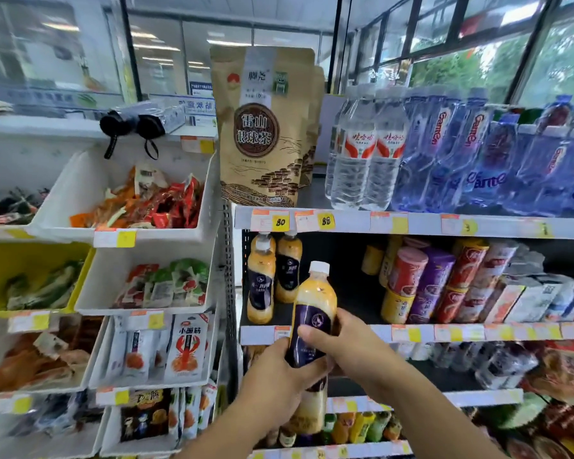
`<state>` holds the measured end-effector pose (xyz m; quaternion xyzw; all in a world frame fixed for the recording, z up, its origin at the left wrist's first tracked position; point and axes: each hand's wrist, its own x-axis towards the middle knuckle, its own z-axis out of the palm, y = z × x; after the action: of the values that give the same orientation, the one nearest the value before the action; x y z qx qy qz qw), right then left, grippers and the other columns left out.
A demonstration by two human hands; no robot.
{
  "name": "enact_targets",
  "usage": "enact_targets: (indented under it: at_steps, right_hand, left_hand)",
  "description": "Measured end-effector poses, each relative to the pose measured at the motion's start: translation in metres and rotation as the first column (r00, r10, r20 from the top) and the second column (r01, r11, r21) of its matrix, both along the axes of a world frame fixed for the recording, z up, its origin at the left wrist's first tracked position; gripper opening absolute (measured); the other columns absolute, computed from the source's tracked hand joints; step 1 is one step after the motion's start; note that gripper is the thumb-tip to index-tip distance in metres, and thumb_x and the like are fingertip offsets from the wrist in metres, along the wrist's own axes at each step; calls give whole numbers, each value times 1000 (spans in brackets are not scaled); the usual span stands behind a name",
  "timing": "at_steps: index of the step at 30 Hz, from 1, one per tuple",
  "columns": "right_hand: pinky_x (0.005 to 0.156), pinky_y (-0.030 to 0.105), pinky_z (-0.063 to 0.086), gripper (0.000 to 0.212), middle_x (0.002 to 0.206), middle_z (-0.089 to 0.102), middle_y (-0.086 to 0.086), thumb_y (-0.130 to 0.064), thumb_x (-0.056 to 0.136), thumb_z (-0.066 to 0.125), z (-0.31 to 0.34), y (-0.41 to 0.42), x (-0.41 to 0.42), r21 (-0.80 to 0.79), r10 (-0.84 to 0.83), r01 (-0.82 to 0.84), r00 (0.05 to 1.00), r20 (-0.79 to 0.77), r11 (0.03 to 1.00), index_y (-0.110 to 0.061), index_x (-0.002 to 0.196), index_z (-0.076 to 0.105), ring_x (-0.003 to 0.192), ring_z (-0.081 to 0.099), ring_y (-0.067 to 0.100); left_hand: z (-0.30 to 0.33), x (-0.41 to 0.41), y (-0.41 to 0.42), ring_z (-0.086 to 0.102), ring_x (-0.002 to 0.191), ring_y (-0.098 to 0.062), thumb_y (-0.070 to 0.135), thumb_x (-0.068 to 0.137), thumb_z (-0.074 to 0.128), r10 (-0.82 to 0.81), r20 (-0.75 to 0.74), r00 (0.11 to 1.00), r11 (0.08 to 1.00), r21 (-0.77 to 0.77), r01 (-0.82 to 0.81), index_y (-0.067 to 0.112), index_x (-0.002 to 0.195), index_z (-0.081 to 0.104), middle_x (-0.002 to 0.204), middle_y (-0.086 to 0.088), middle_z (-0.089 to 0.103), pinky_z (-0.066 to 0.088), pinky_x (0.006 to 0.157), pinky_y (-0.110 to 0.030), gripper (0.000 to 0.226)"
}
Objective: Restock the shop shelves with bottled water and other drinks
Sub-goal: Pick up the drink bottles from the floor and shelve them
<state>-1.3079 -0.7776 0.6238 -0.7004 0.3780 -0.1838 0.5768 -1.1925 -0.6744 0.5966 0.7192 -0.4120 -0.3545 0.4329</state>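
Before the middle shelf (362, 332), beside three matching bottles (260, 286), I judge the full, white-capped plastic bottle of yellowish drink (315, 303) heavy, stiff, label-slick; my right hand (352, 346) wraps its dark label, my left hand (279, 379) grips lower.

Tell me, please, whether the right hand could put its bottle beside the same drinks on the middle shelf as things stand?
Probably yes. The right hand grips the bottle just in front of the middle shelf, and the dark space right of the matching drinks looks open. The left hand also holds the bottle and would need to let go.
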Motion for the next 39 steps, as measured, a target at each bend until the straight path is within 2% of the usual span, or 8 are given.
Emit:
enact_targets:
  at_steps: [5,9,12,18,22,29,34,39]
  right_hand:
    - [86,36,58,45,103,73,-15,-47,75,82,-12,-59,12,-189,44,-50,999,-32,981,-40,113,59,94,70,5]
    - [92,34,54,50,109,70,-19,-37,76,84,-28,-92,30,-207,69,-61,997,32,976,-44,114,53,103,65,2]
    - [92,29,51,53,110,68,-20,-30,78,85,-38,-110,44,-206,56,-34,993,102,978,-46,113,49,106,64,2]
    - [81,15,49,63,105,65,-35,-24,78,85,-51,-134,63,-220,57,-21,985,162,975,-56,115,45,102,61,-10]
    - [69,12,52,58,103,69,-22,-20,79,84,-59,-148,75,-189,53,-23,986,157,982,-48,114,48,92,65,-9]
    - [83,19,44,62,123,45,-12,-31,81,83,-74,-156,96,-252,59,-34,994,92,967,-47,122,40,108,54,10]
    - [68,3,39,65,121,42,-9,-26,83,81,-84,-158,104,-243,50,-29,995,81,970,-41,131,39,103,50,8]
    - [76,15,40,67,127,43,-5,-28,85,79,-84,-162,108,-262,44,-33,998,36,964,-31,140,41,101,51,9]
  left_hand:
    - [-12,11,-59,68,88,-5,51,76,76,52,-50,997,999,-2,-53,36,109,66,94,15,74,56,82,-27,37]
    - [-25,20,-96,64,82,-3,34,87,70,174,-22,985,985,-2,-174,35,118,61,91,15,72,46,59,-7,32]
    - [-32,26,-118,68,87,-14,37,80,71,269,23,963,962,-63,-267,37,116,60,95,9,72,56,72,-27,38]
    - [-30,30,-145,57,69,-19,27,79,55,448,250,858,894,-103,-436,29,84,58,79,2,61,49,56,-36,6]
    - [-34,37,-153,58,69,-19,13,84,53,471,213,856,882,-107,-458,27,82,59,76,2,63,46,58,-36,15]
    - [-32,36,-153,62,85,-9,9,92,54,505,158,848,858,-192,-475,35,101,58,89,17,63,55,83,-32,28]
    - [-40,44,-159,55,66,-11,5,90,50,494,125,861,867,-143,-477,25,104,65,78,5,60,43,58,-20,28]
    - [-39,44,-160,62,78,-3,6,93,51,473,110,874,879,-127,-459,23,112,62,95,5,66,43,60,-8,28]
